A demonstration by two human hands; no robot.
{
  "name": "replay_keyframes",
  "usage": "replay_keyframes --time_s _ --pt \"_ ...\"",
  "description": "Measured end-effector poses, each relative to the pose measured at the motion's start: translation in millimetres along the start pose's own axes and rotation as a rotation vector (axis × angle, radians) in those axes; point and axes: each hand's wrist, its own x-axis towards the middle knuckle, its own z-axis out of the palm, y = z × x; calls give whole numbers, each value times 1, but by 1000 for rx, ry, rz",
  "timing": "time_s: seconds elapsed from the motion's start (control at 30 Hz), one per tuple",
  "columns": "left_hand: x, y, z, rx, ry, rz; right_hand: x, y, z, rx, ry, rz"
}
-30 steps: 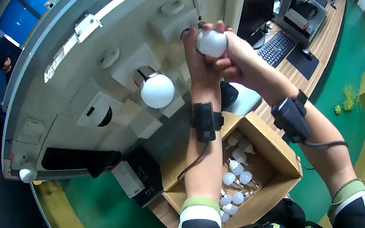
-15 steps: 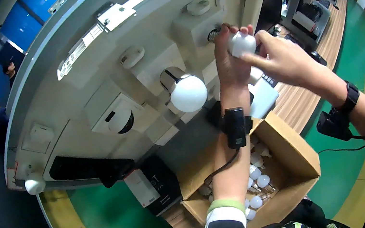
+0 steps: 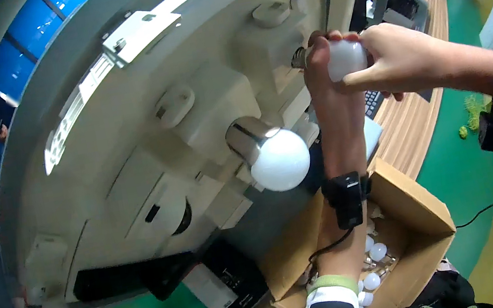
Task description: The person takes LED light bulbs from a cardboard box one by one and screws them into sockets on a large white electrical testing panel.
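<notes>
A white light bulb [image 3: 347, 60] is between my two hands in front of the panel. The fingers of my left hand [image 3: 322, 65] close round its lower part and far side. From the right, my right hand [image 3: 393, 57] grips the round white globe, its thumb along the near side and its fingers over the top. A metal screw end [image 3: 299, 57] shows just left of my left hand, close to the panel; whether it is the bulb's base or a socket, I cannot tell. Nearby, a larger white globe bulb [image 3: 280, 160] sits in a shiny metal holder [image 3: 248, 138].
Below my left forearm stands an open cardboard box [image 3: 409, 198] with several bulbs [image 3: 378, 252] inside. The panel carries a dome-shaped fitting [image 3: 169, 211] and a small oval fitting [image 3: 175, 105]. A wooden bench [image 3: 420, 146] runs along the right. Two people stand far left.
My view has shifted nearer the panel, so its fittings look larger. My right forearm has swung up and lies more level. Both hands stay on the bulb.
</notes>
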Motion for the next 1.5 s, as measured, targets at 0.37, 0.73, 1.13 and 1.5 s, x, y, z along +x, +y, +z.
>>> replay_keyframes --time_s 0.37,0.73,1.13,1.5 --pt "9 9 -25 -66 -244 -91 -2 -17 -6 236 -149 159" --pt "6 -13 -35 -267 -352 -109 3 3 27 870 -202 242" --pt "-1 5 -56 -115 -233 -120 13 -9 50 761 -143 220" --pt "-4 12 -39 -136 -140 84 18 -25 41 640 43 255"
